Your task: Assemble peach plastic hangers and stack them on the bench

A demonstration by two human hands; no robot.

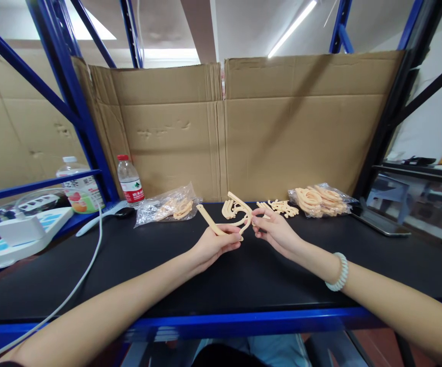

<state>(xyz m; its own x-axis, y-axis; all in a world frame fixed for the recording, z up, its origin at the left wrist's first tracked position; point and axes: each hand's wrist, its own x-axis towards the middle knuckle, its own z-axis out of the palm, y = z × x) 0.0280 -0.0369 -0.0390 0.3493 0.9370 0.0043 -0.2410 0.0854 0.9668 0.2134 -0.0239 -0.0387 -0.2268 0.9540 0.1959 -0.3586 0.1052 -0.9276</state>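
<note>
Over the black tabletop, both my hands grip a cream-coloured piece of flat curved strips with a rounded loop (240,202). My left hand (216,245) is closed, thumb and fingers pinching the lower part, from which a straight strip (208,218) slants up to the left. My right hand (276,232) pinches the loop's right side with thumb and fingertips. Whether the strips are one part or several joined, I cannot tell. Just behind lie small cream-coloured curved pieces (229,209) and branching pieces (284,208), partly hidden by my hands and the strips.
Clear plastic bags of cream-coloured parts lie at left (173,208) and right (320,200). A red-capped water bottle (131,181) stands at the back left. A power strip (25,239) with a white cable (86,272) is at far left. Cardboard (293,127) walls the back; a dark flat device (381,221) lies right.
</note>
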